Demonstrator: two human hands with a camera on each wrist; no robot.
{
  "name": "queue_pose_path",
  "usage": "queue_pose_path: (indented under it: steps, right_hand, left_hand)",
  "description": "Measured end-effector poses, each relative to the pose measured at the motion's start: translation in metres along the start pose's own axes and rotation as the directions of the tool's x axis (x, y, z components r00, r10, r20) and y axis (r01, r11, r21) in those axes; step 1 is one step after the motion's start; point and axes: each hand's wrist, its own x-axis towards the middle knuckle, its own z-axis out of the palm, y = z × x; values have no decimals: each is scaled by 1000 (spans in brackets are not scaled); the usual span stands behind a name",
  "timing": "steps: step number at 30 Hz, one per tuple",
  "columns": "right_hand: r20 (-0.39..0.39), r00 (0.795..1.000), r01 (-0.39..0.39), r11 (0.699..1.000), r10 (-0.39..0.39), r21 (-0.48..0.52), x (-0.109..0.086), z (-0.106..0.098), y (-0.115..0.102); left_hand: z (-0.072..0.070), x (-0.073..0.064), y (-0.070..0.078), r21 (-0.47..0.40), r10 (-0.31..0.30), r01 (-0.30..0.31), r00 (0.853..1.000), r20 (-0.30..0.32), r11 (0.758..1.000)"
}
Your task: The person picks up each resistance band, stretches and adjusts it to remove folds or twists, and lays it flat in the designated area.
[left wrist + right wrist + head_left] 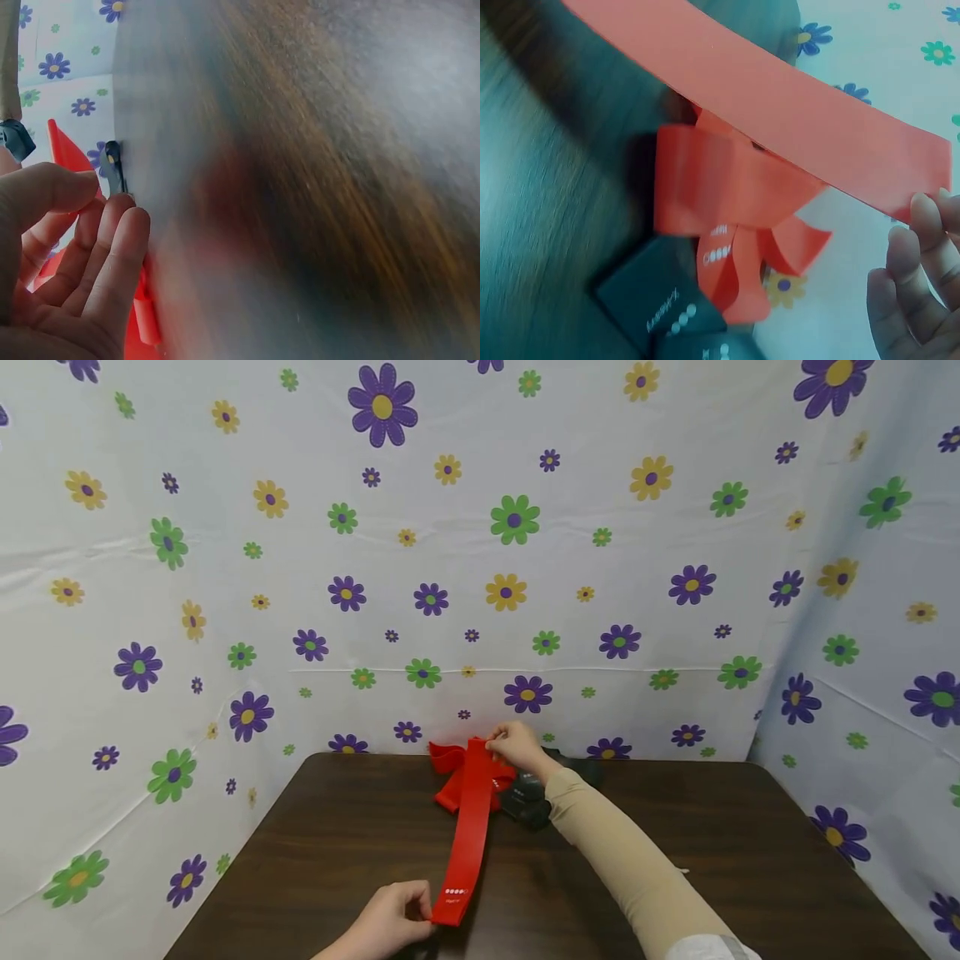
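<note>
A flat red resistance band [468, 827] stretches lengthwise between both hands, with white dots and lettering near its lower end. My left hand [392, 917] pinches the near end at the table's front. At the far end, my right hand [517, 745] pinches the corner between thumb and fingers; in the right wrist view its fingertips [922, 214] are at the band's edge. Behind the band lies a pile of other red bands [450, 793], looped and folded. Black bands [531, 793] lie to the right of that pile, partly hidden by the right forearm.
The dark wooden table [337, 835] carries everything. A white flower-print cloth [600, 552] hangs behind it and along both sides. A small pale scrap [682, 870] lies right of the right sleeve [622, 860].
</note>
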Motion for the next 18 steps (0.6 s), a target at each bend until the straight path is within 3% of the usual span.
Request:
queue_pose_path:
  steps: [6, 11, 18]
  right_hand:
    - [-6, 1000, -17, 994, 17, 111, 1, 16, -9]
    - [-16, 1000, -17, 990, 19, 138, 1, 31, -11]
    - [-15, 1000, -17, 990, 19, 138, 5, 46, -17]
  left_hand:
    - [-6, -10, -2, 22, -2, 2, 1000, 2, 1000]
    - [-9, -20, -5, -3, 0, 1, 999, 41, 1000]
    - [-13, -33, -2, -47, -74, 80, 991, 113, 996]
